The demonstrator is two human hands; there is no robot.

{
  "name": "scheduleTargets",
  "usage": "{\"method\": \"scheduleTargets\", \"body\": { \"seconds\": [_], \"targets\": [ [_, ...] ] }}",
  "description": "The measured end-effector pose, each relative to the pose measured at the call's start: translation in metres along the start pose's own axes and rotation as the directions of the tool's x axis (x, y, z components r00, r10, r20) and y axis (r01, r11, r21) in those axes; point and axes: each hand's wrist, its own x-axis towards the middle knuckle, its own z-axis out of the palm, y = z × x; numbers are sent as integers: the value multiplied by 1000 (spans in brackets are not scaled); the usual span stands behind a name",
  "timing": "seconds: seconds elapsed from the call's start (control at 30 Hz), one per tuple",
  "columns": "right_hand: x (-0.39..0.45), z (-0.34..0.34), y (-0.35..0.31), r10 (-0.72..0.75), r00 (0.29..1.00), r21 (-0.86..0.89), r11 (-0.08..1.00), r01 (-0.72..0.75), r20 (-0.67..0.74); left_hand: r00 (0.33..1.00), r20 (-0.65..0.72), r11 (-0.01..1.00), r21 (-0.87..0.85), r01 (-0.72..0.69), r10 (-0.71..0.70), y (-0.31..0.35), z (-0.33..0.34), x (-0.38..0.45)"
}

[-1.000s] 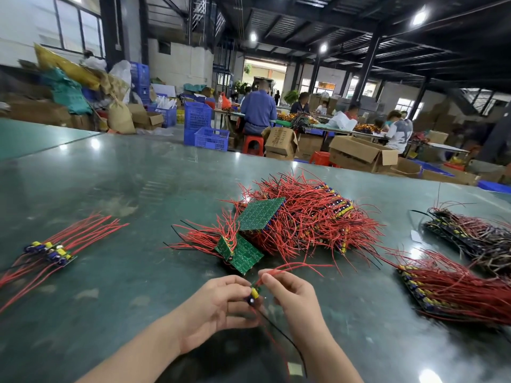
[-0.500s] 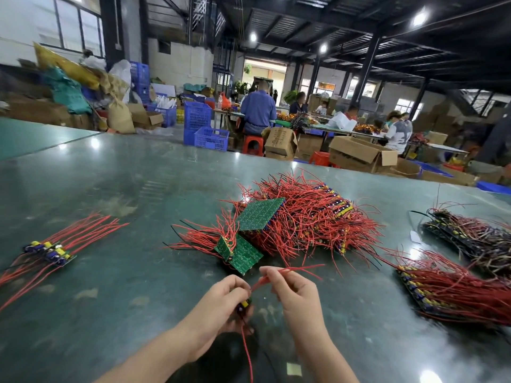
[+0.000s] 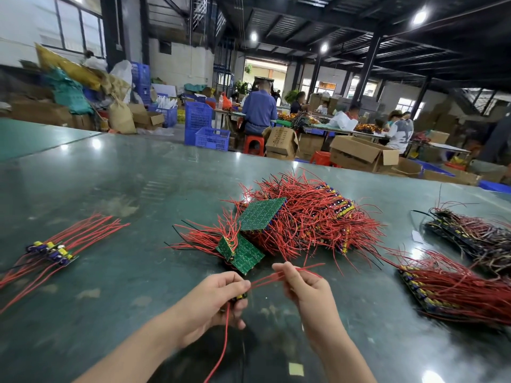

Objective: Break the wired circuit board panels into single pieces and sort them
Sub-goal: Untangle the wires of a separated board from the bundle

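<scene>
Near the table's (image 3: 116, 172) front edge, the left hand (image 3: 213, 297) grips a small board piece (image 3: 240, 296), one red wire hanging down from it. The right hand (image 3: 304, 286) pinches red wires (image 3: 272, 279) stretched between the two hands. The unbroken panel heap (image 3: 298, 219) lies just beyond; separated pieces (image 3: 52, 251) lie far left.
</scene>
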Motion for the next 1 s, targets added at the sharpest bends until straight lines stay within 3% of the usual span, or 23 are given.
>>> {"method": "scheduleTargets", "body": {
  "seconds": [0.13,0.33,0.53,0.7,0.83,1.0],
  "targets": [
    [2,0,4,61,998,39,997,-62,36,998,46,1000,8,29,-30,5,-7,1],
    [7,-3,5,89,996,89,992,-88,-15,998,33,997,62,46,-48,6,-18,3],
    [5,-2,6,-6,995,-170,985,-12,-104,997,54,987,156,44,-53,6,-28,6],
    [4,-1,8,5,992,-100,995,-18,-129,998,52,975,220,8,-20,1,-29,5],
    [4,-3,10,-12,979,-6,1000,11,-203,991,126,968,251,5,-37,-1,-24,4],
    [2,-2,8,-147,962,-86,988,130,-231,985,162,987,159,35,-61,-3,-18,3]
  ]
}}
